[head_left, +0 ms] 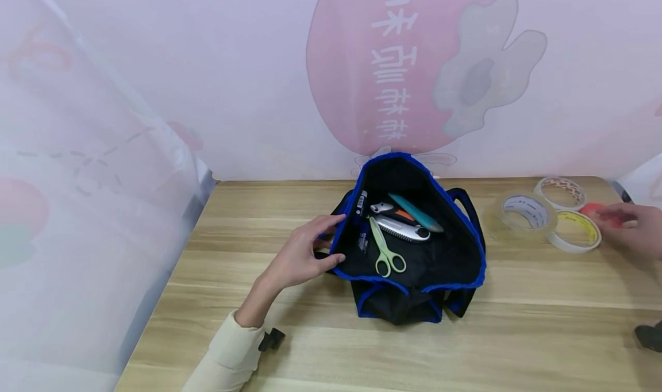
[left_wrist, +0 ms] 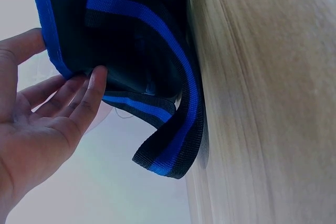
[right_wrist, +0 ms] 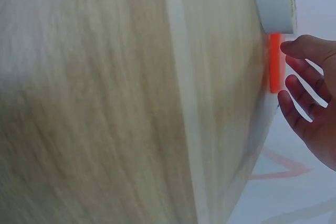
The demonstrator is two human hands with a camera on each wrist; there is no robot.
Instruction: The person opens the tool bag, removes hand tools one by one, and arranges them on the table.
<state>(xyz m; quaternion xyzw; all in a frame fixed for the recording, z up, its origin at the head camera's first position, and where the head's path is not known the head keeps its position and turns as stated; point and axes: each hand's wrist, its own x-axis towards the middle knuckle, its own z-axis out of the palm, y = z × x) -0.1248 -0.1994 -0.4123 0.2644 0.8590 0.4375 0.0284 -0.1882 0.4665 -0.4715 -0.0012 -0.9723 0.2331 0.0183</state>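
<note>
A black tool bag (head_left: 439,265) with blue trim stands open on the table. Inside lie light-green scissors (head_left: 382,248), a grey utility knife (head_left: 402,229), an orange-and-black tool (head_left: 400,213), a teal tool (head_left: 415,211) and a dark tube with a white label (head_left: 361,203). My left hand (head_left: 297,254) holds the bag's left rim, with thumb and fingers about the blue edge (left_wrist: 48,24). At the far right, my right hand (head_left: 638,225) has its fingers spread around a flat orange-red item (right_wrist: 275,64), partly hidden; whether they touch it I cannot tell.
Beside the orange-red item lie a white tape roll with a yellow core (head_left: 574,231), a clear tape roll (head_left: 527,214) and another pale roll (head_left: 560,193). A strap (left_wrist: 173,145) loops from the bag's side. Printed cloth (head_left: 258,93) hangs behind the wooden table (head_left: 233,300).
</note>
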